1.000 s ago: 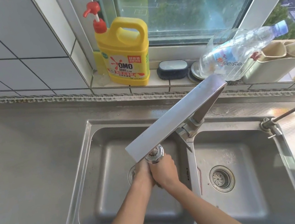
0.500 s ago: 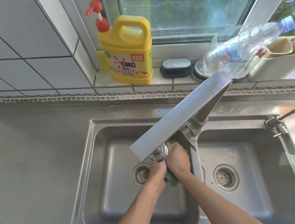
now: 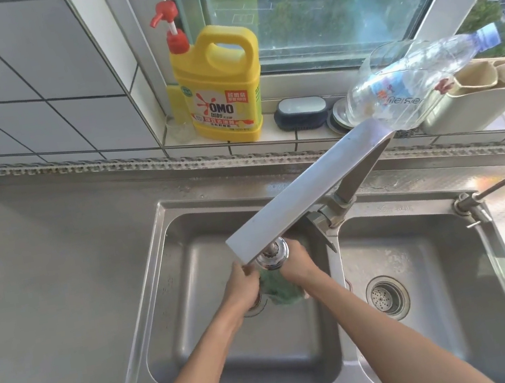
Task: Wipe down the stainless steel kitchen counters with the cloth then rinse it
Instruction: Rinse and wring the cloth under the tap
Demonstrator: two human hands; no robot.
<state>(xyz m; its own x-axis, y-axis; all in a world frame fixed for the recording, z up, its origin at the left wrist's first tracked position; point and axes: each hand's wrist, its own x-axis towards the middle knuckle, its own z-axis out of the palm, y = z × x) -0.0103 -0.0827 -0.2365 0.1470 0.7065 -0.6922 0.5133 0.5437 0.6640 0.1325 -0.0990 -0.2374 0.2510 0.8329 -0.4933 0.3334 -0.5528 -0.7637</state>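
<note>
A green cloth point(image 3: 282, 290) hangs between my two hands over the left basin of the steel double sink point(image 3: 150, 308). My left hand point(image 3: 243, 283) grips the cloth's left side, and my right hand point(image 3: 298, 265) grips its right side. Both hands sit just under the round outlet of the long flat faucet spout point(image 3: 305, 197), which hides the fingertips and the top of the cloth. The steel counter point(image 3: 54, 291) spreads out to the left of the sink.
On the window ledge stand a yellow detergent jug point(image 3: 220, 89) with a red pump, a dark soap dish point(image 3: 303, 111) and a beige holder point(image 3: 476, 100). A clear plastic bottle point(image 3: 417, 83) lies tilted above the faucet. The right basin has its drain point(image 3: 387, 297).
My hands have drawn slightly apart under the faucet outlet, and more of the green cloth shows between them. The view has shifted a little.
</note>
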